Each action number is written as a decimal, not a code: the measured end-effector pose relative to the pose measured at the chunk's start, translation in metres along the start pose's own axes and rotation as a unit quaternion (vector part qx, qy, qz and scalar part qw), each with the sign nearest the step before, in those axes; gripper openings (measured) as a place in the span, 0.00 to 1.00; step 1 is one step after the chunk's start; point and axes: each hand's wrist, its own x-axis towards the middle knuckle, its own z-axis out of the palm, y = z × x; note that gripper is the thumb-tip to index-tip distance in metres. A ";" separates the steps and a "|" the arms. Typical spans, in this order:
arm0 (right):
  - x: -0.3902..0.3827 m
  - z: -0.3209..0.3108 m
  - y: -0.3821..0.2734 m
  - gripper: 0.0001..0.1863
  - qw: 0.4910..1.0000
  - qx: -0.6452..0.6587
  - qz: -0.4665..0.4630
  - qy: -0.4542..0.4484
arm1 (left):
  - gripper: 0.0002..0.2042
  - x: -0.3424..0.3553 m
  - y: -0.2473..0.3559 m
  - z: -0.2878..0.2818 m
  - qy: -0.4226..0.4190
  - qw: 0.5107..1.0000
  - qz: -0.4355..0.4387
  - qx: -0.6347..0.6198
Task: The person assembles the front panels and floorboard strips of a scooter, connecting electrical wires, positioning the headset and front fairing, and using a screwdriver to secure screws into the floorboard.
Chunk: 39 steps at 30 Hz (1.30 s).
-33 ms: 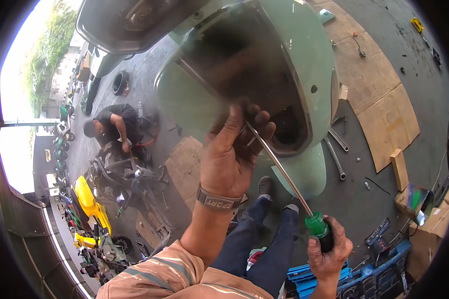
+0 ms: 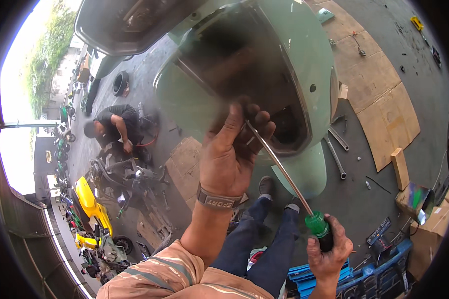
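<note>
A screwdriver [image 2: 279,166] with a long metal shaft and a green and black handle slants up from the lower right. My right hand [image 2: 331,251] is wrapped round its handle. At the shaft's far end is my left hand [image 2: 230,154], palm up, with thumb and fingers curled together; what they pinch is blurred and hidden. Both the tip and these fingers are in front of a light green scooter body [image 2: 304,65], by its dark open compartment [image 2: 234,65]. A dark, glossy seat-like lid [image 2: 124,25] is raised at the upper left.
Wrenches [image 2: 336,158] lie on the floor right of the scooter, near a cardboard sheet [image 2: 379,114] and a wooden block [image 2: 399,169]. A co-worker [image 2: 115,123] crouches at left by a bare motorcycle frame [image 2: 124,174]. Blue crates [image 2: 374,279] stand at lower right.
</note>
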 end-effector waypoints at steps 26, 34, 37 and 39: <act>0.141 0.039 -0.077 0.19 0.988 0.046 -0.007 0.149 | 0.09 0.133 0.061 0.036 -0.134 0.908 0.127 0.376; 0.159 0.017 -0.049 0.27 0.855 0.418 0.259 -0.168 | 0.10 0.072 0.017 0.029 -0.085 0.983 -0.042 0.156; 0.164 0.021 -0.018 0.31 0.572 0.717 0.278 -0.283 | 0.11 0.067 0.001 0.036 -0.120 0.982 -0.120 0.087; 0.159 0.032 -0.012 0.31 0.654 0.706 0.202 -0.182 | 0.14 0.074 -0.006 0.039 -0.174 0.974 -0.094 0.111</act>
